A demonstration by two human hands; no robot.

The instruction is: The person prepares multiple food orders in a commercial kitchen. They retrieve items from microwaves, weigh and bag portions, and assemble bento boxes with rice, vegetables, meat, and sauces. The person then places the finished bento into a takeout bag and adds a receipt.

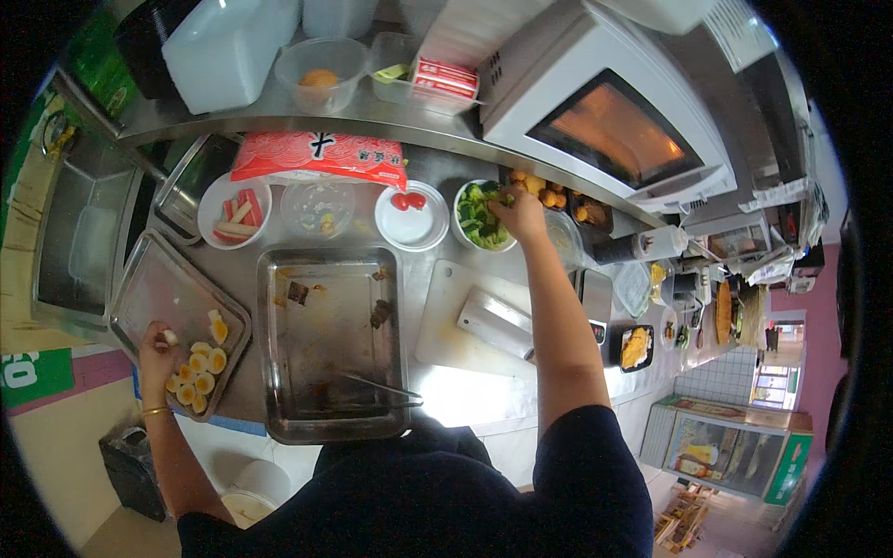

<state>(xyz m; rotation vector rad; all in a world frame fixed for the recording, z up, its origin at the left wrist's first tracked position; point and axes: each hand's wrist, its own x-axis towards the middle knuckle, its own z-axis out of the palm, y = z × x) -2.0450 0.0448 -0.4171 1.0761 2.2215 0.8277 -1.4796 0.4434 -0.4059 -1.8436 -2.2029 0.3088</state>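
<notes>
My left hand [159, 352] is over a metal tray [157, 286] at the left, its fingers around a small white piece of egg [170, 337], partly hidden. Halved boiled eggs [199, 364] with yellow yolks lie beside it on the same tray. At the far side of the counter, my right hand [522, 215] reaches into a white bowl of broccoli florets [478, 216]. Its fingertips pinch at the florets on the bowl's right side and hide part of them. Left of this bowl, a white bowl [411, 227] holds two red tomato pieces [408, 201].
A stained deep metal tray [335, 328] with tongs [380, 386] stands before me. Right of it, a cleaver [495, 321] lies on a white cutting board [436, 328]. Crab sticks fill a bowl [209, 216]. A microwave [614, 118] sits on the raised shelf [391, 122]. A scale [594, 300] stands right.
</notes>
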